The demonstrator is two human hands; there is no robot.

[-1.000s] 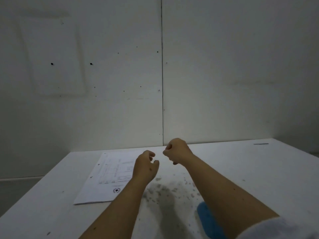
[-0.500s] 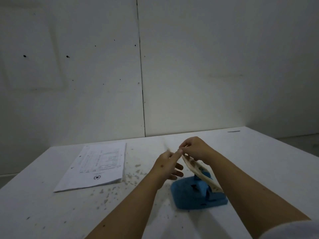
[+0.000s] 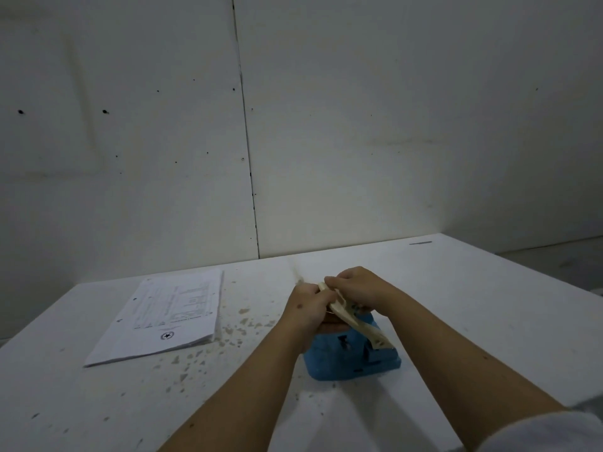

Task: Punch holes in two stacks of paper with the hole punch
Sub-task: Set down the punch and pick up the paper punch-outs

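A blue hole punch (image 3: 342,363) sits on the white table (image 3: 473,305), just right of centre. A cream-coloured lever (image 3: 365,331) slants up and to the left from its top. My left hand (image 3: 306,308) and my right hand (image 3: 359,285) meet at the lever's upper end, both with fingers closed around it. The fingertips hide the lever's tip. One stack of printed paper (image 3: 169,314) lies flat to the left, apart from the punch and from both hands. No second stack is in view.
Small paper scraps (image 3: 241,324) are scattered on the table between the paper stack and the punch. A thin dark mark (image 3: 421,243) lies near the back right corner. A white wall stands right behind the table.
The view has tilted down, bringing the punch fully into sight. My hands moved from loose fists above the table onto the cream lever; the left hand's fingers have closed on it since half a second ago.
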